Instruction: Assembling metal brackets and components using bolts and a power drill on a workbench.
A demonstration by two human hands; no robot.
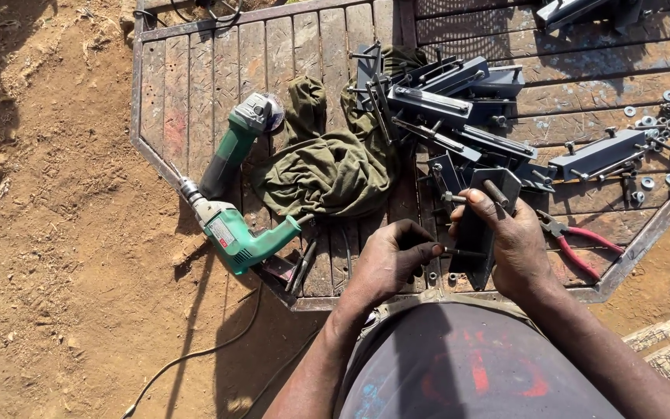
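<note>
Head view: the person stands at the near edge of an octagonal wooden platform (195, 93) framed in metal, and all positions below are given relative to the grey metal bracket (474, 233) held over that edge. The right hand (517, 248) is closed around the bracket from its right side, thumb across the upper face, keeping the part upright and tilted so that its lower portion faces the left hand; this hold appears to steady the part and present its bolt hole. The left hand (389, 260) is closed to a pinch, with its fingertips on a thin bolt (459, 252) that runs horizontally into the bracket's left side; the remaining fingers are curled in. Directly behind the bracket lies a pile of similar grey brackets (451, 101) with bolts projecting, placed within reach, probably as stock. To the right of the bracket, red-handled pliers (583, 244) lie on the boards, and further right and behind, loose washers and nuts (661, 116) are scattered beside another single bracket (599, 155). To the left of the bracket, an olive cloth (327, 167) is bunched on the planks; further left, a green electric drill (234, 229) and a green angle grinder (238, 143) rest near the platform's left edge, their cords trailing onto the dirt.
</note>
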